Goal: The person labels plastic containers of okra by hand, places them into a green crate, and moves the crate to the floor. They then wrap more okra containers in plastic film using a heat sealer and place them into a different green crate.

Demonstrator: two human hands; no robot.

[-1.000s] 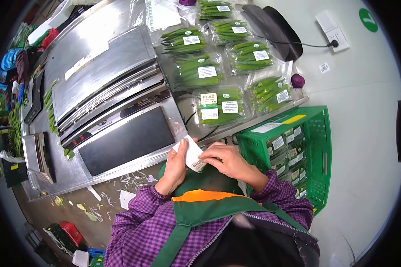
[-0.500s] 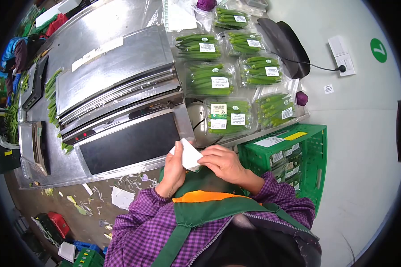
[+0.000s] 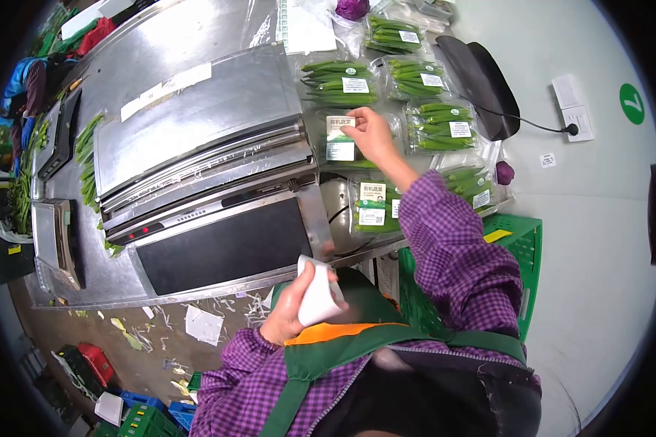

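My left hand (image 3: 293, 307) is curled around a white label roll (image 3: 318, 295), held near my chest below the counter edge. My right hand (image 3: 370, 135) reaches out over the steel counter and presses a green-and-white label (image 3: 340, 137) onto a clear pack of okra (image 3: 346, 142). Several more okra packs (image 3: 341, 76) lie around it, most with small white stickers. One nearer pack (image 3: 375, 205) carries the same green-and-white label. My purple checked sleeve hides part of that pack.
A steel sealing machine (image 3: 204, 153) with a black plate fills the counter's left. A green crate (image 3: 514, 240) stands below the counter at right, mostly behind my arm. Loose okra (image 3: 86, 156) lies at far left. Paper scraps litter the floor (image 3: 204, 324).
My right hand left the label roll and reached forward to the okra pack, carrying a label onto it. My left hand dropped slightly, still holding the roll.
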